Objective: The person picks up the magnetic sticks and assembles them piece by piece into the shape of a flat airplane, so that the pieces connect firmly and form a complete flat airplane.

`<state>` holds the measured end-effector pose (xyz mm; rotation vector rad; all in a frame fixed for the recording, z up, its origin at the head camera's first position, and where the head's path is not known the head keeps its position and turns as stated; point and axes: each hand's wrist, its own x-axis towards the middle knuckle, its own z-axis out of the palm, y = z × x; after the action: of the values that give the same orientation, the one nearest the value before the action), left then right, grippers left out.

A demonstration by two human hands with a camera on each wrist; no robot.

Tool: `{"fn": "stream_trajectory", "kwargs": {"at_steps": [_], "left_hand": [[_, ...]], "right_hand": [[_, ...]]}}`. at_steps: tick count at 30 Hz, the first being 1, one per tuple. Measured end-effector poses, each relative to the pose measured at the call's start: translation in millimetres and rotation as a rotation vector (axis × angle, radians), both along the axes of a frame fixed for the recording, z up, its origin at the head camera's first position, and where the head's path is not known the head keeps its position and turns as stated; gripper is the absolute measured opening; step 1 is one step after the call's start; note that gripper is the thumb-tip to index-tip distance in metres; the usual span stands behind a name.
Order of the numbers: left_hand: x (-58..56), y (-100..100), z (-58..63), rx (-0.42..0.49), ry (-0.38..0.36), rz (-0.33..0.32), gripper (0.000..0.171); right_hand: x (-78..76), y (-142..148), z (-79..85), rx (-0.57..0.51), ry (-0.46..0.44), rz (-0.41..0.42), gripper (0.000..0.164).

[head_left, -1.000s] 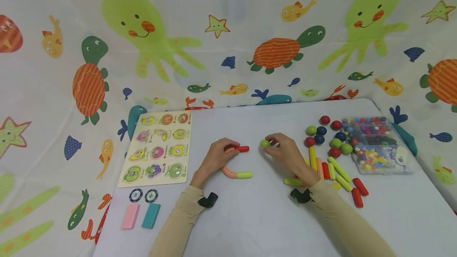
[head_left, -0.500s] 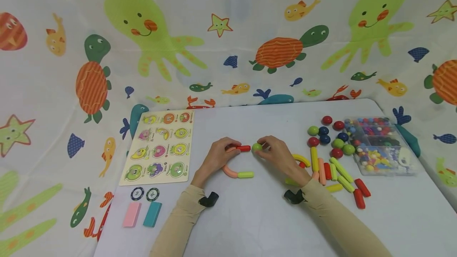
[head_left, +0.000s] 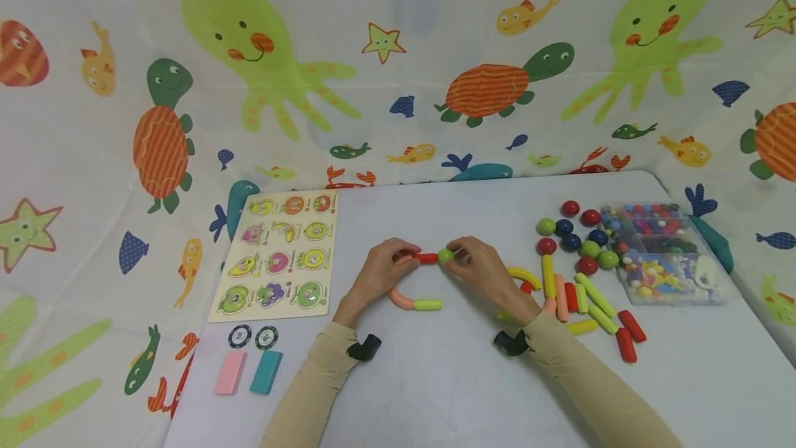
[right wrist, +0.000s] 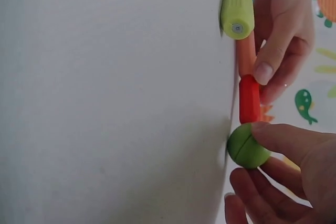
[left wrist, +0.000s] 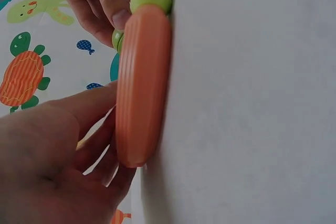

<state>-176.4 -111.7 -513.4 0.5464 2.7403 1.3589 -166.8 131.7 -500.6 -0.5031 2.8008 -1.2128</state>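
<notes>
Curtain with a sea-animal print hangs behind a white table; a person's tan sleeves reach over it from the near side. At the left lies a board of fruit pictures, and at the far right sits a clear box holding beads. Near the middle, the left hand pinches the far end of a pink arc between thumb and fingers, gaps showing between the other fingers. The right hand is just across from it, its lower fingers bent and a little apart. In front of the board lie two blocks, one pink and one teal. The arc opens rightward — a red stick at its far end, a green stick at its near end. Loose sticks lie beyond the right hand. Two chips sit between board and blocks. Loose balls cluster beside the box. One green ball touches the red stick's tip — pinched by the right thumb and forefinger.
</notes>
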Motion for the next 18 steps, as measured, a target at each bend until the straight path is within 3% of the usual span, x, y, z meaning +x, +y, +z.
{"fn": "stream_trajectory", "kwargs": {"at_steps": [9,14,18], "left_hand": [[12.4,0,14.5,-0.001,0.052,0.037,0.021],[21.2,1,19.4,0.045,0.06,-0.012,0.02],[29.2,3,21.3,0.075,0.071,-0.078,0.022]], "right_hand": [[0.7,12,8.4,0.002,0.017,-0.036,0.039],[-0.6,32,13.8,-0.013,0.008,-0.093,0.038],[-3.9,53,16.8,-0.017,0.063,-0.159,0.036]]}}
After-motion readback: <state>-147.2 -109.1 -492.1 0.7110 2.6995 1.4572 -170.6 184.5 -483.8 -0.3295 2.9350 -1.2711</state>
